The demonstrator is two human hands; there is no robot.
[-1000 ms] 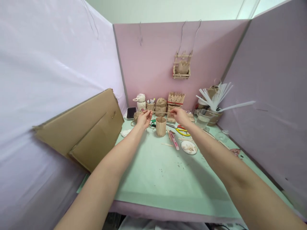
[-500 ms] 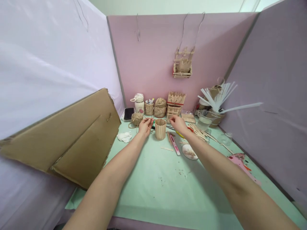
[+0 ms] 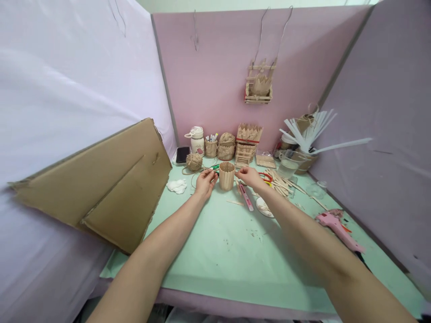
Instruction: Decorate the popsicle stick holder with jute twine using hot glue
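Note:
A round cup made of upright wooden craft sticks (image 3: 226, 177) stands on the green table between my hands. My left hand (image 3: 206, 183) is at its left side, fingertips pinched on thin jute twine. A loose strand runs near this hand from the twine ball (image 3: 194, 162) behind it. On the cup's other side, my right hand (image 3: 249, 176) is closed in a pinch close to the wall, on what looks like the same twine. The strand is too thin to follow around the cup. A pink utility knife (image 3: 246, 197) lies in front, to the right.
Loose craft sticks (image 3: 281, 183), scissors (image 3: 266, 177) and a white dish (image 3: 264, 207) lie right of the cup. Further right rests a pink glue gun (image 3: 340, 231). A cardboard sheet (image 3: 111, 179) leans at left, near a crumpled white tissue (image 3: 177, 186). A white bottle (image 3: 197, 141) stands behind.
My hands have come down and closer to the cup's sides; earlier they were raised behind it, with twine stretched between. The camera view has tilted slightly downward.

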